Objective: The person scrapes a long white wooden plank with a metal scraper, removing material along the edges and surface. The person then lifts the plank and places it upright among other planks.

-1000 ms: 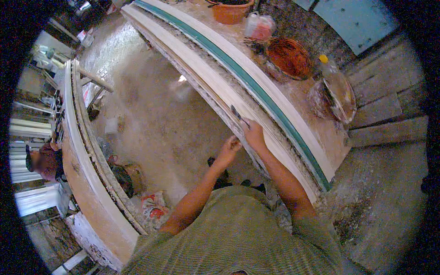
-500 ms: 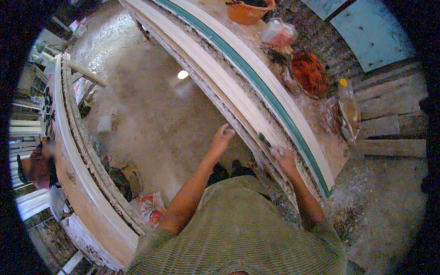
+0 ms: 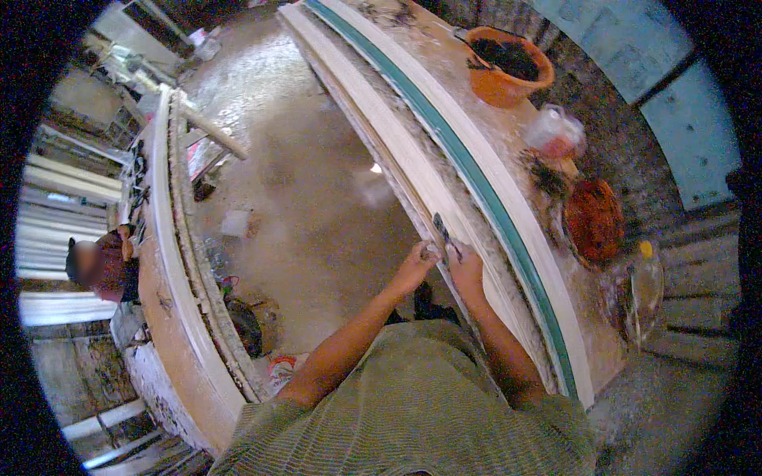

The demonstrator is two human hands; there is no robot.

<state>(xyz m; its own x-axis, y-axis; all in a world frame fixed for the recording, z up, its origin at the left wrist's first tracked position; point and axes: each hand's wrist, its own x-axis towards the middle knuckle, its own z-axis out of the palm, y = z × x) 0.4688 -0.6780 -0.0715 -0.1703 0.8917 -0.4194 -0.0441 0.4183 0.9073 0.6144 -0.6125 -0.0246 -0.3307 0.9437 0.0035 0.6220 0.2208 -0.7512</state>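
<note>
A small dark-bladed trowel (image 3: 439, 225) is in my right hand (image 3: 467, 268), its fingers wrapped around the handle. The blade points away from me over the near edge of a long white moulding strip (image 3: 413, 170). Close beside it, my left hand (image 3: 417, 267) is held with its fingers curled together. Whatever is between those fingers, if anything, is too small to make out. A green strip (image 3: 470, 184) runs along the bench, parallel to the white moulding, with rough pale residue between them.
On the bench's far side stand an orange tub (image 3: 508, 83) of dark material, a clear plastic container (image 3: 556, 131) and a reddish-brown basin (image 3: 594, 222). A second long bench (image 3: 171, 293) lies to the left, where another person (image 3: 103, 266) is at work.
My view has turned, so the bench sits further right. My left hand has come over to my right hand. The right hand and trowel have shifted toward the bench's near edge.
</note>
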